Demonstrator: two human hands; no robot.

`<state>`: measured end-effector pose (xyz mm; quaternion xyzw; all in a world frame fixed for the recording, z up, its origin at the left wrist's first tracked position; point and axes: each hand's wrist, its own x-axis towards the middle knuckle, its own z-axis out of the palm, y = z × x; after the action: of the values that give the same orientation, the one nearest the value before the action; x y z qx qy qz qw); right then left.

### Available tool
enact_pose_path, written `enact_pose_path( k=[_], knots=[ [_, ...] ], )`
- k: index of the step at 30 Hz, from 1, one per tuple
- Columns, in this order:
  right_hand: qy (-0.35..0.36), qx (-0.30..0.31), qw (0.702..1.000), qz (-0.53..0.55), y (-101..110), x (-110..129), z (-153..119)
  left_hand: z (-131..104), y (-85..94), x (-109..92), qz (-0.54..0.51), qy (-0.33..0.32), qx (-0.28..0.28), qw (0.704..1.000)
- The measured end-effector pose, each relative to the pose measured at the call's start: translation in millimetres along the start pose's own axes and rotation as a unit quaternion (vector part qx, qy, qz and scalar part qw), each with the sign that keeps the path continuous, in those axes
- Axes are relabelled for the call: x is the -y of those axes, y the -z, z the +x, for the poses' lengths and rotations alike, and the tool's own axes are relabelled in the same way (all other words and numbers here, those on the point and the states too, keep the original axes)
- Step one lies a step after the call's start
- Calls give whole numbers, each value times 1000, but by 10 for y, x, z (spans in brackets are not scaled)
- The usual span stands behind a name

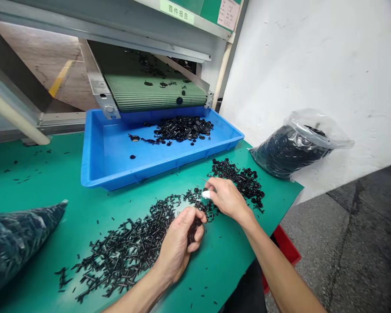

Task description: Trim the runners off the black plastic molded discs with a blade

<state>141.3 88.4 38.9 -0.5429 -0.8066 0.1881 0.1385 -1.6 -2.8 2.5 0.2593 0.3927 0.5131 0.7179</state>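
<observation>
My left hand (pixel 179 245) is curled, palm up, around some small black plastic parts (pixel 193 229) that show between the fingers. My right hand (pixel 227 198) is pinched shut just above and to the right of it. From its fingertips a thin metal tool (pixel 206 180) sticks out to the left; its kind is unclear. A small dark round part shows at these fingertips, beside a white wrap (pixel 207 194) on one finger. Under and left of my hands spreads a heap of black sprue pieces (pixel 130 243). Beyond my right hand lies a pile of small round black parts (pixel 243 180).
A blue tray (pixel 124 174) holding black moulded parts (pixel 185 129) stands below the end of a green conveyor belt (pixel 130 93). Filled plastic bags stand at right (pixel 293 145) and lie at left (pixel 19 239). A red bin (pixel 286 245) is below the table's right edge.
</observation>
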Motion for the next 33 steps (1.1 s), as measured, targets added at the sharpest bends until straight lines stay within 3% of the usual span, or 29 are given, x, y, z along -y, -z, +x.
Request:
enact_pose_path(
  k=[6, 10, 15, 17, 20, 27, 33],
  knots=[
    [-15, -40, 990, 133, -12, 172, -530, 26, -6, 67, 31, -4, -19, 999],
    [-19, -71, 995, 63, -69, 301, -698, 27, 5, 53, 35, 15, -1, 999],
    [48, -23, 999, -1, -82, 274, -863, 30, 7, 43, 25, 17, -19, 999],
    [54, -36, 997, -36, -103, 221, -926, 31, 4, 48, 28, 16, -15, 999],
    [36, -60, 994, -78, -138, 175, -980, 29, 4, 56, 33, 14, -8, 999],
    [11, -54, 991, -119, -204, 259, -966, 36, 3, 47, 40, 27, -19, 999],
    [-1, -96, 987, -129, -334, 298, -953, 40, 0, 59, 58, 19, -23, 998]
  ],
)
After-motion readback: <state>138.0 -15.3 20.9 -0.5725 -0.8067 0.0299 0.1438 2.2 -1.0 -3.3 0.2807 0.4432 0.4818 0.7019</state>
